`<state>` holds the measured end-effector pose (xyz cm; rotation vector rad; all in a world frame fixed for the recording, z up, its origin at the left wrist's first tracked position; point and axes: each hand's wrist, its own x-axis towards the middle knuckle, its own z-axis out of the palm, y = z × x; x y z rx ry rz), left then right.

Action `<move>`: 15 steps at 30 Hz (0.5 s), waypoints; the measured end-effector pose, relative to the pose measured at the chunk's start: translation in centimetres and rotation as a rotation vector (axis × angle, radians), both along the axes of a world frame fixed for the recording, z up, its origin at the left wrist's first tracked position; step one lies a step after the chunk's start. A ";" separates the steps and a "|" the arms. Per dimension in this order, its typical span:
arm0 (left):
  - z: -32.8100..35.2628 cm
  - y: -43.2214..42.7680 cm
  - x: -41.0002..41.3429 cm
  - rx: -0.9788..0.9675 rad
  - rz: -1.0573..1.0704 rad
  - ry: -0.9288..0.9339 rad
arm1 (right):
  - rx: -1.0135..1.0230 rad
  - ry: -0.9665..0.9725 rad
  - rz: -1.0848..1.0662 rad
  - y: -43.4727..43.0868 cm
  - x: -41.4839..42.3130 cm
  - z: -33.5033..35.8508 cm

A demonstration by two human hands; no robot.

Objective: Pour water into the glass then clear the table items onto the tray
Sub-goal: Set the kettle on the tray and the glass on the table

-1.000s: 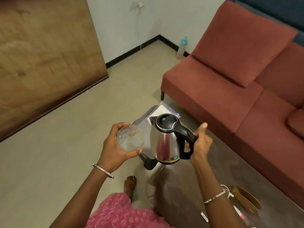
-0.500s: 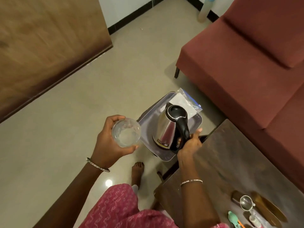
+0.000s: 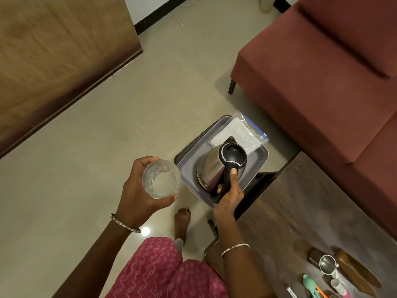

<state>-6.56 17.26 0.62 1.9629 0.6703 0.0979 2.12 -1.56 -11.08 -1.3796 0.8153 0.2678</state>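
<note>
Left hand (image 3: 137, 190) wrapped round the glass (image 3: 161, 179), fingers curled right about it, holding it upright out over the floor just left of the tray (image 3: 189, 168). There looks to be water in it. Right hand (image 3: 229, 196) grips the black handle of the kettle (image 3: 212, 168), thumb laid along the top. The kettle is down at the tray (resting or a shade above, I can't tell from here). Behind it in the tray lies a clear plastic bag (image 3: 247, 132), one end poking over the rim. The tray sits off the bench (image 3: 300, 211) corner, near the sofa (image 3: 322, 82). On the bench, a strainer (image 3: 327, 264) and a green spoon (image 3: 308, 281) lie close together.
</note>
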 end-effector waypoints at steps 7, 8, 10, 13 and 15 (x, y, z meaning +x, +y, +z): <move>0.2 0.4 -0.8 0.015 0.016 0.027 | 0.008 0.212 -0.070 5.1 -0.4 0.3; 0.1 0.4 -0.9 0.015 0.022 0.027 | 0.040 0.226 -0.063 5.9 -0.3 0.2; -0.2 0.6 -1.2 0.019 0.026 0.029 | 0.089 0.246 -0.051 7.3 -0.2 0.5; -0.1 0.6 -1.5 0.027 0.021 0.036 | 0.096 0.260 -0.019 8.6 -0.5 0.7; 0.0 0.6 -1.6 0.019 0.024 0.036 | 0.102 0.266 0.015 9.3 -0.6 0.3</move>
